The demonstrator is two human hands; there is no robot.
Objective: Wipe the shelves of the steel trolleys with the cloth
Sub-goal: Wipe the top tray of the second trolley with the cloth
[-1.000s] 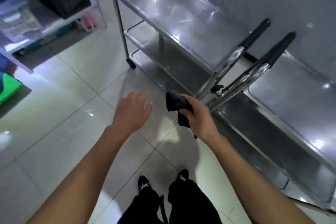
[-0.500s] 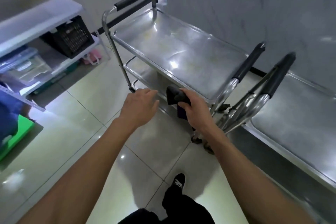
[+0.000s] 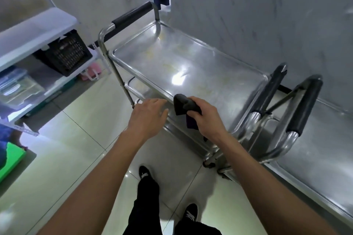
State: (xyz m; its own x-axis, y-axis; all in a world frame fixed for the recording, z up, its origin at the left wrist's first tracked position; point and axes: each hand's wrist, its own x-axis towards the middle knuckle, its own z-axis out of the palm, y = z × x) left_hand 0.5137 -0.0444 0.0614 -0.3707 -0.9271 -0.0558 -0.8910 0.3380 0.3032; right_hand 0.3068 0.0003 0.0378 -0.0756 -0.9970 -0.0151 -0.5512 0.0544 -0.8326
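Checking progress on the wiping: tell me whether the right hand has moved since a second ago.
Yes. The right hand, gripping the dark cloth, has moved from near the trolley's lower shelves up to the near rim of the top shelf.

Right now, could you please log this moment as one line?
right hand grips cloth | left hand empty | trolley top shelf not yet wiped

Most of the cloth [image 3: 180, 104] is covered by the right hand [image 3: 206, 115]. The second trolley [image 3: 324, 158] is cut off by the right edge. The lower shelves [image 3: 141, 89] are largely hidden under the top shelf [image 3: 191, 66].
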